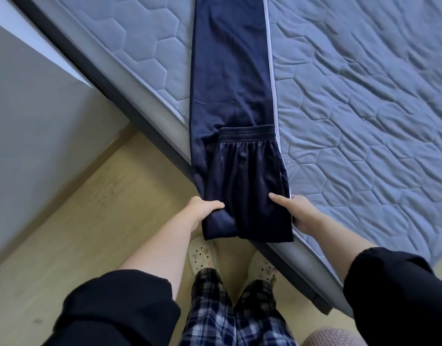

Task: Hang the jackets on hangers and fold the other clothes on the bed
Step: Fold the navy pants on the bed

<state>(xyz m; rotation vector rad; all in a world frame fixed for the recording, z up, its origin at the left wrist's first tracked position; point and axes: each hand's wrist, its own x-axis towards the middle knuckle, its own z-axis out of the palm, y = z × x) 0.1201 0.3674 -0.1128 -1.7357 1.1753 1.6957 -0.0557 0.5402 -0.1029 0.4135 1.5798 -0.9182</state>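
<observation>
We see open quilted mattress [364, 96] to the right of the navy track pants [229, 71], where a hand could pass freely, and only a narrow strip of it on their left before the edge. Along that edge the dark bed frame [117, 101] and a grey wall [27, 108] bound a wedge of wooden floor [90, 208], with our slippered feet [202, 253] standing on it

I read the navy trousers [229, 71] as smooth cloth with a faint sheen. The mattress [364, 96] is matt quilted fabric with a mesh side panel [162, 117]. The floor [90, 233] is smooth pale wood.
</observation>
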